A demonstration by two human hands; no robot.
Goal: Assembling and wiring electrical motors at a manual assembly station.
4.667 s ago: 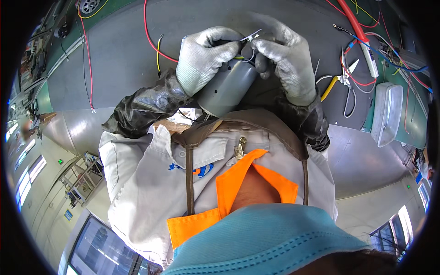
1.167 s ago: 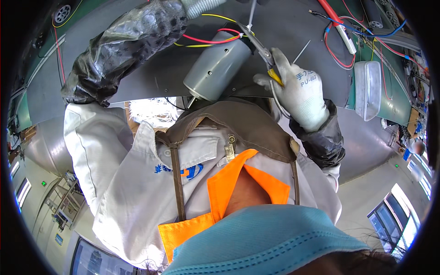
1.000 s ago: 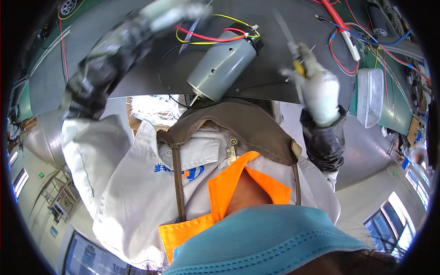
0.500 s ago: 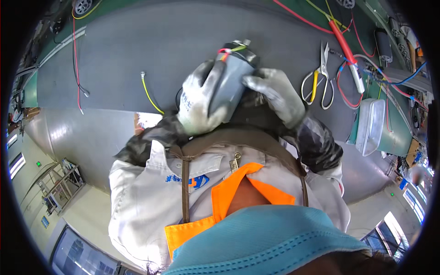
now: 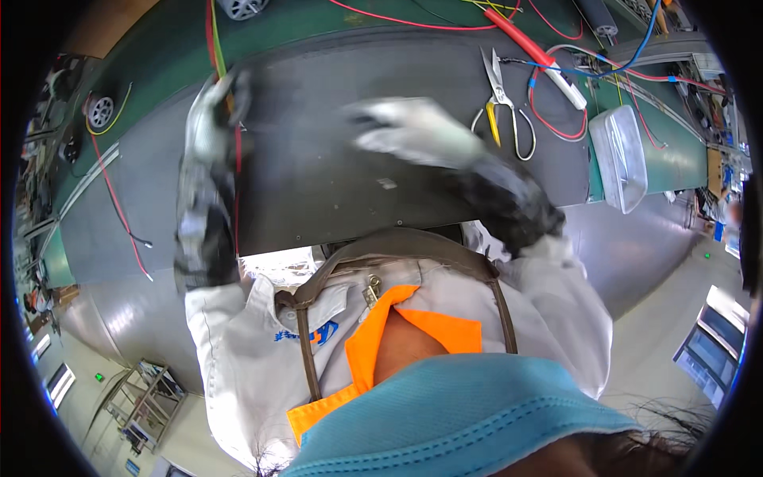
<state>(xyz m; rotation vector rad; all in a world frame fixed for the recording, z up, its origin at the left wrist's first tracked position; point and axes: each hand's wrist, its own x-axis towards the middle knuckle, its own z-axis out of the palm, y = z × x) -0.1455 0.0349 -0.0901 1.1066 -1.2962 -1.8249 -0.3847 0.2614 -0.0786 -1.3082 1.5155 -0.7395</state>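
Note:
My left hand (image 5: 211, 111), in a whitish grey glove, is raised at the left of the dark work mat (image 5: 318, 187). Its fingers are closed around a bundle of red and yellow-green wires (image 5: 216, 44), which runs upward out of the grip. A red wire (image 5: 238, 167) also hangs down beside the left forearm. Smeared by motion, my right hand (image 5: 417, 131) is over the middle of the mat, its fingers stretched leftward and apart, with nothing visible in them. Nearest on its right are scissors (image 5: 499, 99) with one yellow handle.
A red and white pen-shaped tool (image 5: 540, 60) lies beyond the scissors, among looped red and blue wires. To the right stands a clear rectangular tray (image 5: 620, 159). Cylindrical motor parts (image 5: 242, 6) with wires, including one with a wheel-like face (image 5: 101, 113), rest on the green surface.
The grey cylinder with wires has left the middle, where both hands held it. My left hand has moved up and left, my right hand up and leftward. The short yellow-green wire has gone from the mat.

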